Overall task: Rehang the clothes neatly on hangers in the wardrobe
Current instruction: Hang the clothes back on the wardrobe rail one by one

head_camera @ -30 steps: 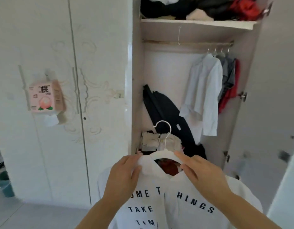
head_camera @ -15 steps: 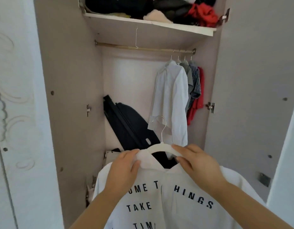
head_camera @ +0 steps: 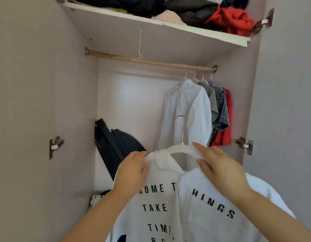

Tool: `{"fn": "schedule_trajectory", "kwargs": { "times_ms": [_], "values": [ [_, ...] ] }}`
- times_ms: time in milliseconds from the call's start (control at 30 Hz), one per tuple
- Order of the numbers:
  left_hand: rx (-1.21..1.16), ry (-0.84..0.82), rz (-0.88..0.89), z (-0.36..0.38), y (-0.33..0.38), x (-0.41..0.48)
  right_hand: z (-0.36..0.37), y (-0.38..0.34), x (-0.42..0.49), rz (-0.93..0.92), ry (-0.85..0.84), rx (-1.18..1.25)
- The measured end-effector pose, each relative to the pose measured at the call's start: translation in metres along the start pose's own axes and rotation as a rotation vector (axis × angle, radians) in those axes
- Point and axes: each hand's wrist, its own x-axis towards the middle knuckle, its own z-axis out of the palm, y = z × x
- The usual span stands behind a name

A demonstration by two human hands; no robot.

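Observation:
A white shirt (head_camera: 191,212) with black lettering hangs on a white hanger (head_camera: 181,148) with a metal hook, held up in front of the open wardrobe. My left hand (head_camera: 132,170) grips the shirt's left shoulder over the hanger arm. My right hand (head_camera: 219,166) pinches the right shoulder and hanger arm. The wooden rail (head_camera: 147,62) runs above, its left part bare. A white shirt (head_camera: 188,112), a grey one, a blue patterned one and a red one hang at the rail's right end.
A shelf (head_camera: 203,33) above the rail carries piled dark, pink and red clothes. A thin wire hook (head_camera: 140,42) hangs from the shelf. A black bag (head_camera: 116,145) leans at the back left. Door hinges (head_camera: 245,145) stick out on both side walls.
The view has moved closer into the wardrobe and tilted up. The shirt on its hanger has been raised a little toward the rail. Both hands keep their hold.

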Motion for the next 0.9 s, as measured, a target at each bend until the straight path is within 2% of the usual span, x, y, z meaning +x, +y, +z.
{"fn": "schedule_trajectory", "kwargs": {
  "times_ms": [167,400,567,900],
  "values": [
    [0.023,-0.016,0.056,0.028,-0.035,0.087,0.037,0.029,0.079,0.007,0.027,-0.098],
    [0.081,-0.021,0.128,0.046,-0.049,0.196,0.074,0.066,0.196,0.012,0.019,-0.240],
    [0.125,0.068,0.140,0.067,-0.054,0.271,0.098,0.095,0.293,0.018,0.017,-0.258],
    [0.264,0.217,0.163,0.086,-0.054,0.391,0.113,0.129,0.457,0.055,0.149,-0.275]
  ]
}}
